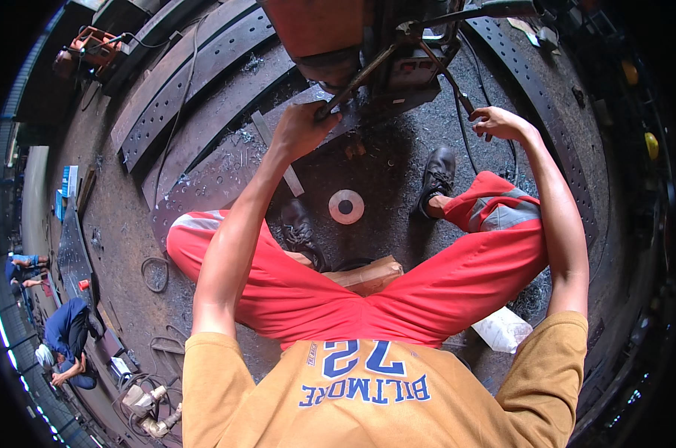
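While a person in red trousers [450,261] leans in with knees spread, both bare hands reach to an orange-and-black machine [315,30] directly ahead. Its orange body runs lengthwise toward the person, narrowing to a dark, rounded near end. Joined to the body's right is a black box [407,75] with red switches, facing the person.

Slim levers fan out from the machine. The left lever [366,76] slants from the machine's middle toward the person's left, its free end pointing back at them. The right lever [445,72] slants the other way, its tip toward the person's right. A third lever [476,13], dark and thick, points rightward, nearly crosswise.

The left hand [301,128] is closed around the free end of the left lever, fingers wrapped over it. The right hand [498,123] is partly open, fingers loosely bent, right beside the tip of the right lever; whether they touch cannot be told.

On the near side of the machine lie a pale flat ring [357,210] and, left of that, a narrow metal bar [292,181], partly hidden by the left forearm. Curved steel plates with rows of holes lie to the machine's left [196,97] and right [532,97].
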The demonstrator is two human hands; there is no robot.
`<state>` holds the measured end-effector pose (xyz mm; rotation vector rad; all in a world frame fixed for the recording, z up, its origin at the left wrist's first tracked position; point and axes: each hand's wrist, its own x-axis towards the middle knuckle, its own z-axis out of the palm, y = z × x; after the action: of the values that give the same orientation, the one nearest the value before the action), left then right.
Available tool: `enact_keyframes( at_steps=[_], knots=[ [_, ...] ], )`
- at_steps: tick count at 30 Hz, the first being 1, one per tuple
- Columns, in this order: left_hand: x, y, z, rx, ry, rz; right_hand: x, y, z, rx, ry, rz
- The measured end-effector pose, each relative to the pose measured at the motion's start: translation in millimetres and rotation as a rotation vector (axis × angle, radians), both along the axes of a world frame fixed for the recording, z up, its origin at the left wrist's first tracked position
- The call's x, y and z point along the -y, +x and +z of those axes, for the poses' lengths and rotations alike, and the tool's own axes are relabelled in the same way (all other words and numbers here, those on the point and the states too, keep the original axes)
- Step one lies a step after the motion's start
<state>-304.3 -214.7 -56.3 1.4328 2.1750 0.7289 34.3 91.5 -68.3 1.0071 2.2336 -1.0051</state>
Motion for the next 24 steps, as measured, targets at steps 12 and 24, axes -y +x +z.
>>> enact_keyframes(
  at_steps=[12, 24],
  knots=[
    [-0.8, -1.1, -4.0, 0.006, 0.007, 0.005, -6.8, 3.3, -10.5, -0.015, -0.021, 0.014],
    [1.3, -1.2, -1.7, 0.005, -0.005, 0.007, -3.1, -1.2, -6.6, 0.000, -0.017, 0.033]
  ],
)
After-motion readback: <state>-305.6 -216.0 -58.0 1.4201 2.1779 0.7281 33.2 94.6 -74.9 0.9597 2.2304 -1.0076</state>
